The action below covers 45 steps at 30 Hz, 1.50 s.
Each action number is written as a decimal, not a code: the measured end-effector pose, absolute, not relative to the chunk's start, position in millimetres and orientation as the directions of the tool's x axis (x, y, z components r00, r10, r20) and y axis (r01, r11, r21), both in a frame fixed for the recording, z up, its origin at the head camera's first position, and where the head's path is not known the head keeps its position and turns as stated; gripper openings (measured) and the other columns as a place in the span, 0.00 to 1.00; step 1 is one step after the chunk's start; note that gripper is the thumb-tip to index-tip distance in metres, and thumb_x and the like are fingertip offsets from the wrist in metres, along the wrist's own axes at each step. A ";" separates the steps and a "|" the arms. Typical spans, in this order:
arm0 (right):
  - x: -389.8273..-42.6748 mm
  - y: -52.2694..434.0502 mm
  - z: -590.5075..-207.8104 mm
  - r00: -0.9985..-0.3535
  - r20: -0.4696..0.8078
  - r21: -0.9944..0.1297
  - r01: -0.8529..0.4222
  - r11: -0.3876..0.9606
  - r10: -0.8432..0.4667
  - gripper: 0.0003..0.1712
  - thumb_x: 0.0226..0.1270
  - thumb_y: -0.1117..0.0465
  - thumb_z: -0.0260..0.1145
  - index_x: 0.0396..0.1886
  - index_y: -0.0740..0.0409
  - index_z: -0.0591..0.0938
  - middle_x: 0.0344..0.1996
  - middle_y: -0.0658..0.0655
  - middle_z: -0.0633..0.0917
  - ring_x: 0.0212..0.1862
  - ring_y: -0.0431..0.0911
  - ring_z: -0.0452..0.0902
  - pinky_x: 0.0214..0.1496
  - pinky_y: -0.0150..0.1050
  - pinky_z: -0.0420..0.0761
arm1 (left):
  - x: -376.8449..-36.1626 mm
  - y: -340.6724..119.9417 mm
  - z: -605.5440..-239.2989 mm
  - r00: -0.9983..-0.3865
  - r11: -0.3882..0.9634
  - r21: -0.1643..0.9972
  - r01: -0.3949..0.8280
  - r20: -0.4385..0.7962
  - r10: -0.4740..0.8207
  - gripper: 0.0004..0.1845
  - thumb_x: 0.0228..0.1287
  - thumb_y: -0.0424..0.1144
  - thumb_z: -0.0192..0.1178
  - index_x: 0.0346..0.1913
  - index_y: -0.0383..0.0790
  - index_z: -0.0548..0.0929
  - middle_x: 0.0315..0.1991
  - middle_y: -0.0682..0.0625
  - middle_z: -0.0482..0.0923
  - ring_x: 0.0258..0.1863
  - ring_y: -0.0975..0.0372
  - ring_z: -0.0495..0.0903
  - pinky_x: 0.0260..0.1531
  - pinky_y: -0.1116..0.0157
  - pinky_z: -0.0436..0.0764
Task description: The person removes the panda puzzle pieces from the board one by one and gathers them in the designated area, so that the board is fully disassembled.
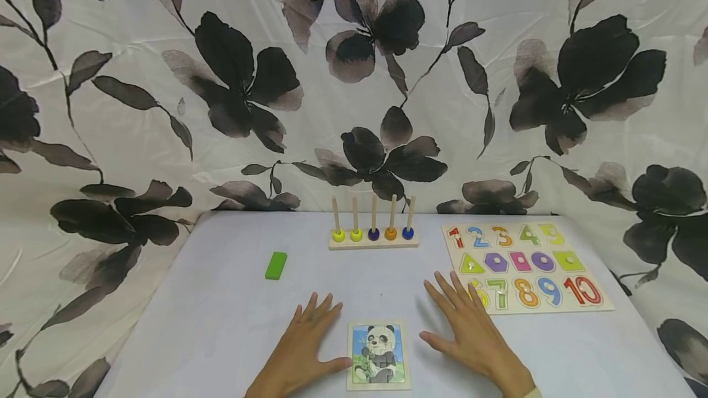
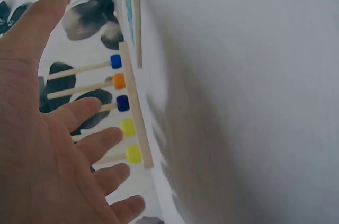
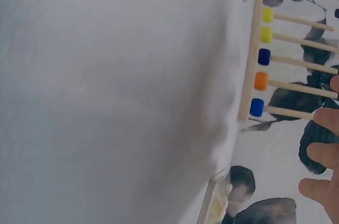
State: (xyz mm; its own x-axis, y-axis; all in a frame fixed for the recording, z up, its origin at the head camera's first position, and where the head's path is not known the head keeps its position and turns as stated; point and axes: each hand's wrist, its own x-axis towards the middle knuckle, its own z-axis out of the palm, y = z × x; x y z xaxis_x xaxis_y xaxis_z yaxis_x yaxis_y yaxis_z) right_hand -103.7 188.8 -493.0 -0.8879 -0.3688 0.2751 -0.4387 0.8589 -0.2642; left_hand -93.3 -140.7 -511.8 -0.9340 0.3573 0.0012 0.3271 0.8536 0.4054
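Head view: left hand (image 1: 301, 349) flat on the white table (image 1: 221, 324), fingers straight and spread, thumb tip touching the left edge of the panda puzzle (image 1: 378, 355). Right hand (image 1: 470, 333) likewise flat and spread, just right of the puzzle, not touching it, fingertips near the number board (image 1: 525, 266). Nothing gripped by either hand. Panda puzzle at the near table edge, between the two hands, all pieces seemingly seated in the frame. By appearances nothing started yet: no piece lifted, everything left to do. Further back, the peg rack (image 1: 373, 239) with one bead on each of five pegs; to the left, a green block (image 1: 276, 265) lying alone.

Left wrist view: left hand (image 2: 47, 144) open, fingers straight and apart, empty. Peg rack (image 2: 135, 107) beyond the fingers, well apart from them; table (image 2: 238, 97) filling the rest.

Right wrist view: only fingertips (image 3: 323, 152) of the right hand at the frame edge, straight, holding nothing. Peg rack (image 3: 249, 60) at the table's far side; panda puzzle not visible here.
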 end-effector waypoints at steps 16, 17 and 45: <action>-123.4 107.4 -494.8 -0.791 0.112 -0.655 -0.514 0.554 -0.602 0.17 0.70 0.50 0.60 0.52 0.52 0.82 0.51 0.45 0.82 0.54 0.42 0.76 0.57 0.45 0.77 | -94.8 -132.8 -524.6 -0.901 0.777 0.509 0.370 -0.006 0.433 0.44 0.51 0.72 0.57 0.65 0.46 0.73 0.73 0.40 0.56 0.73 0.42 0.50 0.67 0.38 0.51; -124.4 103.4 -497.2 -0.777 0.109 -0.652 -0.527 0.545 -0.620 0.17 0.70 0.50 0.60 0.51 0.52 0.83 0.49 0.45 0.82 0.53 0.41 0.76 0.56 0.45 0.77 | -94.6 -132.8 -525.6 -0.900 0.775 0.511 0.372 -0.007 0.436 0.43 0.52 0.72 0.57 0.65 0.46 0.73 0.73 0.40 0.56 0.73 0.42 0.49 0.67 0.38 0.50; -138.6 83.7 -509.1 -0.773 0.063 -0.597 -0.536 0.596 -0.632 0.13 0.66 0.65 0.60 0.40 0.48 0.89 0.42 0.43 0.79 0.44 0.37 0.69 0.49 0.37 0.76 | -95.4 -129.0 -516.8 -0.906 0.776 0.530 0.342 -0.032 0.421 0.39 0.52 0.66 0.62 0.63 0.46 0.74 0.73 0.39 0.56 0.73 0.42 0.48 0.67 0.37 0.48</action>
State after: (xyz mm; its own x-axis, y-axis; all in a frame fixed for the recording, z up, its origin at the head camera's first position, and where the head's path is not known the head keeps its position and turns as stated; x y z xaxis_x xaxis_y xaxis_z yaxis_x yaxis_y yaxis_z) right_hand -138.6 83.7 -509.1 -0.7726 -0.6318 0.0633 -0.5365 0.5962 -0.5973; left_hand -95.4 -129.0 -516.8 -0.9063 0.4214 -0.0323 0.3418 0.7759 0.5302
